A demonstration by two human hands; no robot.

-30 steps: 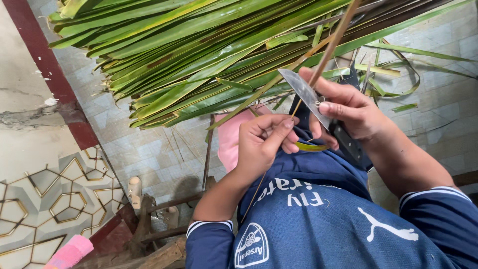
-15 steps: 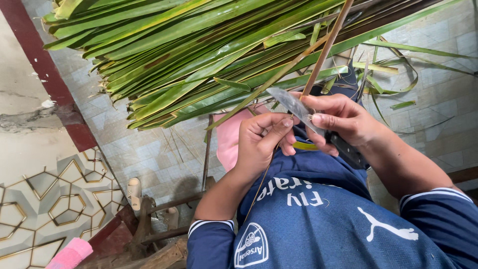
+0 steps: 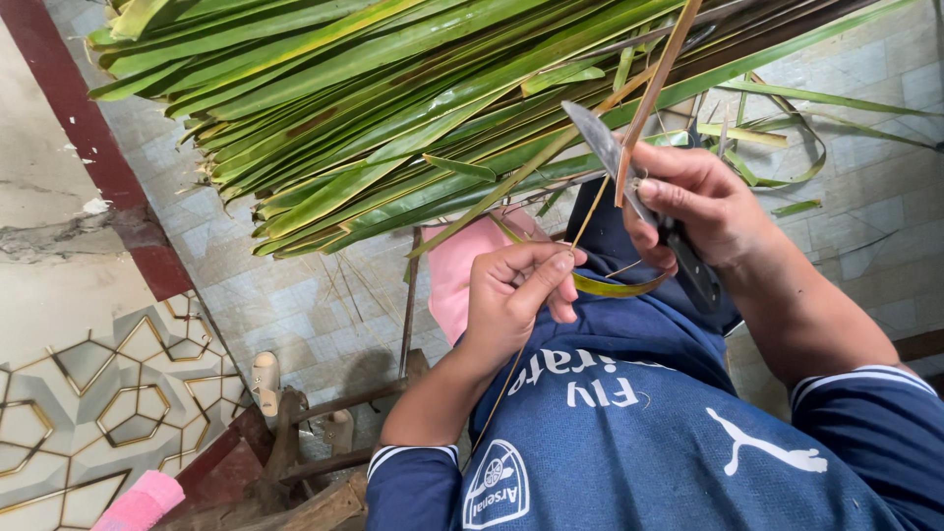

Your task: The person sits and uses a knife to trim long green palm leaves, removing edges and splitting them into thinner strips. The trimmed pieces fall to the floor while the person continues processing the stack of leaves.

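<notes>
My right hand (image 3: 703, 202) grips a knife (image 3: 602, 140) with a grey blade and a dark handle, blade pointing up and left. A thin tan leaf rib (image 3: 657, 84) runs past the blade and my thumb. My left hand (image 3: 511, 295) pinches a slim strip (image 3: 588, 211) between thumb and forefinger, just below and left of the knife. A curled yellow-green leaf sliver (image 3: 615, 287) hangs between both hands. Both hands work over my lap, above a blue shirt (image 3: 629, 433).
A big bundle of long green palm leaves (image 3: 393, 108) lies across the tiled floor (image 3: 295, 305) beyond my hands. Loose leaf strips (image 3: 787, 138) are scattered at the right. A pink cloth (image 3: 457, 275) lies under my left hand. A patterned wall (image 3: 88, 393) and sandals (image 3: 264, 379) are at the left.
Both hands have shifted slightly up and right. The knife blade has slid further up along the tan rib while my left hand keeps its pinch on the strip.
</notes>
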